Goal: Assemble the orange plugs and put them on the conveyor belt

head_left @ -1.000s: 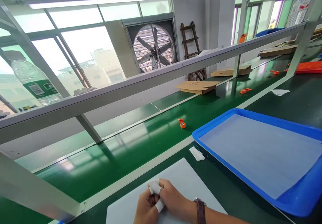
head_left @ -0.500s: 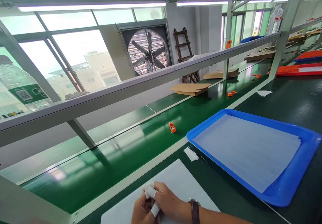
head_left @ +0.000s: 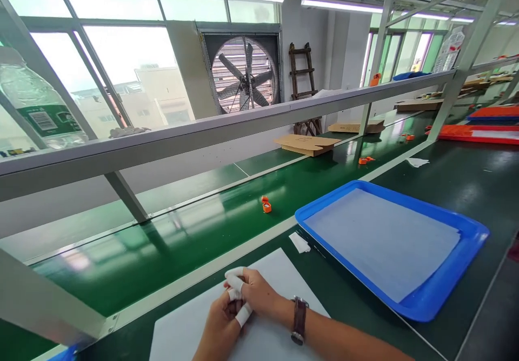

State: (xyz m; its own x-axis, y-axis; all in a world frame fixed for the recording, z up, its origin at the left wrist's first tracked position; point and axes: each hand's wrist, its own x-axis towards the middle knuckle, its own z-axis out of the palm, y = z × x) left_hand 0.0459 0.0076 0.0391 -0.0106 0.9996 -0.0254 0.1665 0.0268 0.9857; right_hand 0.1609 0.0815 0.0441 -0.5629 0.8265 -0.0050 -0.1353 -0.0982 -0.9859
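Note:
Close together over a white sheet (head_left: 186, 326), my left hand (head_left: 219, 320) and my right hand (head_left: 257, 293) meet at the fingers. White finger covers wrap several fingertips. The right fingers bend over the left ones, pressed together. Whatever lies between them, if anything, is hidden. A watch (head_left: 299, 320) with a dark strap is on my right wrist. To the right of the sheet lies a blue tray (head_left: 440, 299) lined with white paper (head_left: 381, 242). Between tray and sheet sits a small white scrap (head_left: 300, 242).
Beyond the bench edge runs a glossy green belt (head_left: 194, 242) carrying a small opened orange box (head_left: 266, 207) and another orange piece (head_left: 365, 160). Cardboard (head_left: 308, 145) lies behind it. A metal rail (head_left: 227, 128) crosses above, with a bottle (head_left: 44, 112) at left. Red trays (head_left: 478, 133) stand far right.
The view has tilted, so my hands and the sheet sit higher in the picture and more of my right forearm shows. My fingers have shifted slightly but remain pressed together.

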